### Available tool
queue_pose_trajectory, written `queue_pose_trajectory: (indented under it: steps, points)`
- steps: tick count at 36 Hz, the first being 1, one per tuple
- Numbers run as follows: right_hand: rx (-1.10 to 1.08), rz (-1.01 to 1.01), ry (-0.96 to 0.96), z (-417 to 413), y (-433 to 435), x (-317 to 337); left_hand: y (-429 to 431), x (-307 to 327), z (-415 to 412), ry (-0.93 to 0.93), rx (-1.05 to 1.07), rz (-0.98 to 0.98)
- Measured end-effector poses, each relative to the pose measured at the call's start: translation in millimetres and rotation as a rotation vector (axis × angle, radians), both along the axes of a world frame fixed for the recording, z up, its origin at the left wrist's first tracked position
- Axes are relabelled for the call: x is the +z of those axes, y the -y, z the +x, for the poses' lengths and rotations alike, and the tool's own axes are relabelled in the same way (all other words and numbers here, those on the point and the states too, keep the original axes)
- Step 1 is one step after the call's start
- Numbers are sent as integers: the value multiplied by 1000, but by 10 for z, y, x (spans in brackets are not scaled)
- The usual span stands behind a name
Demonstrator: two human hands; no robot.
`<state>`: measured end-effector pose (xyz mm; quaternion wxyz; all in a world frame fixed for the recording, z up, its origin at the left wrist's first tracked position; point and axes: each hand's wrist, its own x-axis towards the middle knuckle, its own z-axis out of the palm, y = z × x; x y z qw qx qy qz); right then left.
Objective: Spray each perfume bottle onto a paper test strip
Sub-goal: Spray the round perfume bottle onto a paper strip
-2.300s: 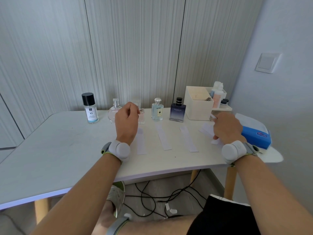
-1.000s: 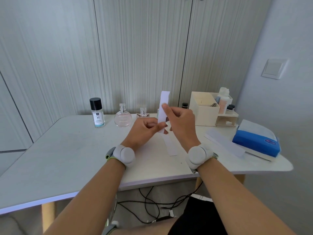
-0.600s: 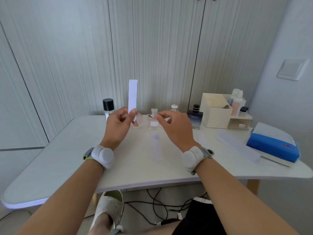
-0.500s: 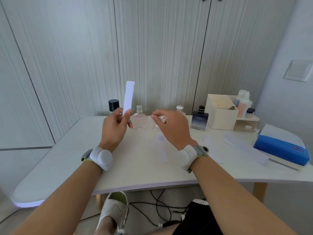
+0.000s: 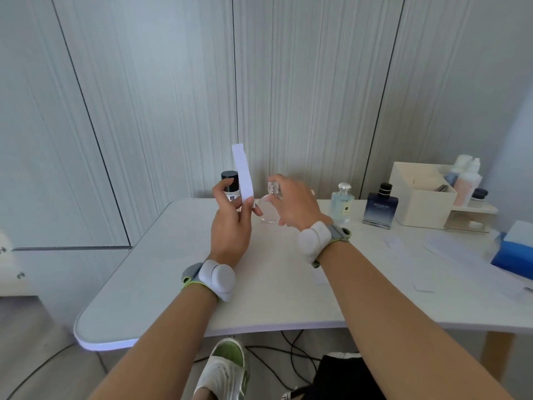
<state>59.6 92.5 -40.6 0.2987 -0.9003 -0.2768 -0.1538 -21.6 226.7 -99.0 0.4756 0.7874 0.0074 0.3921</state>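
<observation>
My left hand pinches a white paper test strip and holds it upright above the table's far left. Just right of it stands a round clear perfume bottle. My right hand is round this bottle, fingers curled over its cap and thumb at its lower side. A black-capped bottle shows behind my left hand. Farther right stand a pale blue bottle with a silver cap and a dark blue bottle. More strips lie flat on the right.
The white table has a rounded near-left corner. A cream organiser box with small containers stands at the back right, and a blue tissue pack lies at the right edge. Cables and a sandalled foot are below the table.
My left hand took the strip from my right hand and carried it left, still upright. My right hand reached forward and closed round the round clear bottle. The camera has turned left.
</observation>
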Motion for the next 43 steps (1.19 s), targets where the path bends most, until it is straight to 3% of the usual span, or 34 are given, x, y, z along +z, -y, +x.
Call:
queue_pose_trajectory:
  steps: [6,13,18,26,31,43]
  points:
    - [27,155,-6,13,69,-20,8,21,-15,23,36,48]
    - [76,290,43,-233,246,-55,-40,19,4,1,155,277]
    - [117,366,29,-385,417,-35,-26,33,-33,-58,213,278]
    - [111,568,-47,-489,723,25,106,84,-139,-125,-71,310]
    - [196,731,-193,-543,896,-51,191,79,-128,-135,-68,422]
    - [327,724,-325,-586,1040,-127,177,57,-126,-128,-182,365]
